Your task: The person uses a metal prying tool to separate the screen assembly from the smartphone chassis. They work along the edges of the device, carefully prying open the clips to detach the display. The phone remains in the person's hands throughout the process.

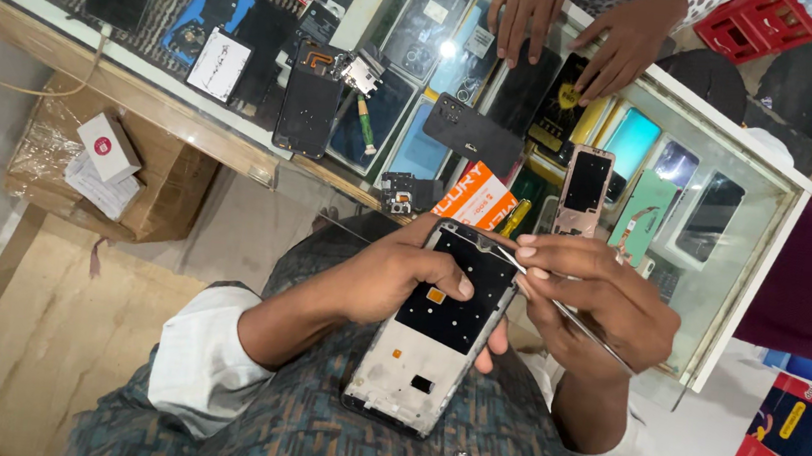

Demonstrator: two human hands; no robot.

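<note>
**Currently: opened phone frame held over the lap, tweezers at its upper edge**

Left hand [401,273] grips the phone frame [435,332] from its left side, fingers clamped on it, thumb pressed flat on the dark inner panel just beside a small orange part [436,295]. The frame sits tilted above the patterned shirt [323,441], between both hands. Right hand [599,304] has its fingers pinched together on thin metal tweezers [568,310], whose tip meets the frame's upper right edge. Beyond the fingers stands the glass worktop [737,142], carrying an orange packet [475,197], a dark back cover [471,132] and a pink frame [586,189]. Another person's hands [579,20] rest on its far side.
</note>
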